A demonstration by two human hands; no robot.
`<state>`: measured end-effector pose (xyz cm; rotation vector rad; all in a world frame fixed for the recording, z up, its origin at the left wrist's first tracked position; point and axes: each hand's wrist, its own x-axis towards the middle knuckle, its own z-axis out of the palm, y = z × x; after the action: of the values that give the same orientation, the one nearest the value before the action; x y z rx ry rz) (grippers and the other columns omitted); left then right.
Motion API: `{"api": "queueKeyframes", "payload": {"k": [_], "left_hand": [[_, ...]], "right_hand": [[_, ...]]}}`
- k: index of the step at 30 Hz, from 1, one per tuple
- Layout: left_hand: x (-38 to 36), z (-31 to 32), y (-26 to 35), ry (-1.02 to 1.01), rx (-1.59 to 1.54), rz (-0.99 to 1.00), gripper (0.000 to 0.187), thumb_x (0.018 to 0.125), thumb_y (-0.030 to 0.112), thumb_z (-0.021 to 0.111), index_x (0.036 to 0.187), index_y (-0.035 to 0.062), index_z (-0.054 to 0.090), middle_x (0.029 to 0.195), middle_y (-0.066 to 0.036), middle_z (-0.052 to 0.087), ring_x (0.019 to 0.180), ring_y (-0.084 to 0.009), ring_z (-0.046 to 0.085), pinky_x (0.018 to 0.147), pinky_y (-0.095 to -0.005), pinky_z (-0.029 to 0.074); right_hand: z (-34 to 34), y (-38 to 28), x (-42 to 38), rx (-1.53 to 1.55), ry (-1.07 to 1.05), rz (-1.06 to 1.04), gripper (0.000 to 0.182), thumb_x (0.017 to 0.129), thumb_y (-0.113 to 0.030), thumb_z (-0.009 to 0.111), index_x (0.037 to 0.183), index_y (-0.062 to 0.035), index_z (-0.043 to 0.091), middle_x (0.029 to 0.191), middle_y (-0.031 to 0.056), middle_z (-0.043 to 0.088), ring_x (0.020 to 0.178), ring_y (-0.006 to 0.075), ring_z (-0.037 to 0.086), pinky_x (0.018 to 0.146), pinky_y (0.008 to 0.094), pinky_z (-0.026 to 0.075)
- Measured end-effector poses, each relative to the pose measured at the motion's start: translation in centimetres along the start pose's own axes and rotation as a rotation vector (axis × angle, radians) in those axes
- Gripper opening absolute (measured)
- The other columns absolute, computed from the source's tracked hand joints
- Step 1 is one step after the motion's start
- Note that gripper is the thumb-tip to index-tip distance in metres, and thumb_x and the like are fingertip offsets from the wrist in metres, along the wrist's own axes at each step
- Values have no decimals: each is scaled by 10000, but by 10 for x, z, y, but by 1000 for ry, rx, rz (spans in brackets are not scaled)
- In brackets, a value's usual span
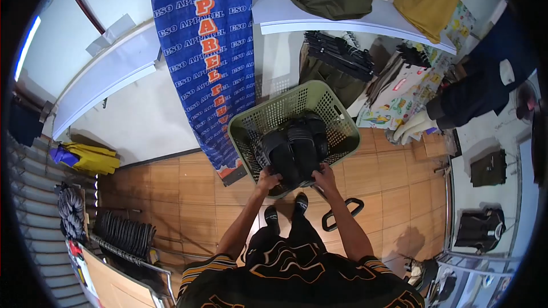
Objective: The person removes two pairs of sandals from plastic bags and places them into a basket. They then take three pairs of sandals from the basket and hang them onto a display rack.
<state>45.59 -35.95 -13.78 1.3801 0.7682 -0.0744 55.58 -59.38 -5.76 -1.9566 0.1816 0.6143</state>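
An olive-green plastic basket (pixel 341 115) with perforated walls stands in front of me, with several black slide sandals (pixel 294 147) in it. My left hand (pixel 268 179) is closed at the near left end of the sandals, thumb pointing inward. On the opposite side my right hand (pixel 324 178) is closed at their near right end. The nearest pair of sandals lies between my two hands, close to the basket's near rim. My fingertips are partly hidden beneath the sandals, and my forearms cover part of the near rim.
A blue printed banner (pixel 208 63) hangs left of the basket. Dark clothes on hangers (pixel 341 57) hang beneath a white shelf (pixel 394 21) behind it. A black loop-shaped handle (pixel 343 214) lies by my right forearm. Clothes racks (pixel 123 234) line the left.
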Motion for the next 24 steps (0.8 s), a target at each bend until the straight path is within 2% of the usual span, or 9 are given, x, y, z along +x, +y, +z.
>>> {"api": "queueKeyframes", "payload": {"k": [1,4,5,8,11,14,18,22,24], "left_hand": [[9,6,11,1,-6,-64,537,774,23,748,1270,-47,553,1111,-126,678,860,-218,687,695,-322,587],[25,25,40,0,-129,-238,747,734,-20,773,1403,-29,441,1172,-188,642,971,-284,669,756,-394,616],[41,27,29,-31,-151,-226,708,761,3,762,1390,-25,437,1196,-204,634,991,-306,665,777,-416,612],[136,33,-71,-32,-203,-216,596,855,122,707,1369,4,431,1267,-250,606,1061,-374,647,847,-501,582],[138,53,-61,81,25,-234,592,877,169,683,1384,4,426,1311,-241,579,1118,-370,614,911,-483,527],[134,72,-54,147,260,-280,592,900,216,658,1399,5,421,1355,-232,553,1175,-365,581,976,-465,473],[130,88,-64,173,480,-342,599,930,279,626,1419,6,414,1414,-220,517,1251,-359,536,1061,-441,400],[127,97,-66,198,512,-353,613,960,342,593,1439,6,407,1473,-208,482,1327,-353,492,1147,-417,327],[123,98,-64,268,342,-326,595,946,299,599,1414,-23,422,1455,-222,497,1311,-346,505,1128,-431,357]], "right_hand": [[0,12,30,-1,-37,9,570,753,-102,707,1287,13,546,1033,155,667,795,231,679,620,347,572],[-8,7,83,-101,-89,18,601,745,-113,721,1308,11,551,1030,175,695,786,258,698,667,380,573],[-9,4,97,-151,-96,20,614,746,-121,724,1321,9,552,1026,189,709,772,271,708,693,397,574],[-5,24,159,-392,-137,-4,611,743,-106,721,1323,0,559,1155,202,687,999,327,697,856,440,558],[-4,51,205,-574,-177,-185,616,701,-149,796,1250,-4,558,1069,197,683,969,366,698,808,441,569],[2,65,229,-653,-220,-111,673,704,-177,804,1286,16,523,1188,246,656,1070,412,666,903,487,536],[3,75,234,-748,-362,-188,648,762,-239,763,1281,65,521,1224,311,621,1170,458,612,969,522,520],[2,75,233,-720,-428,-121,632,794,-279,746,1248,98,521,1233,359,598,1166,480,607,971,531,514],[-1,80,232,-654,-402,-169,627,809,-293,742,1247,100,526,1243,359,595,1162,483,607,970,530,513]]}}
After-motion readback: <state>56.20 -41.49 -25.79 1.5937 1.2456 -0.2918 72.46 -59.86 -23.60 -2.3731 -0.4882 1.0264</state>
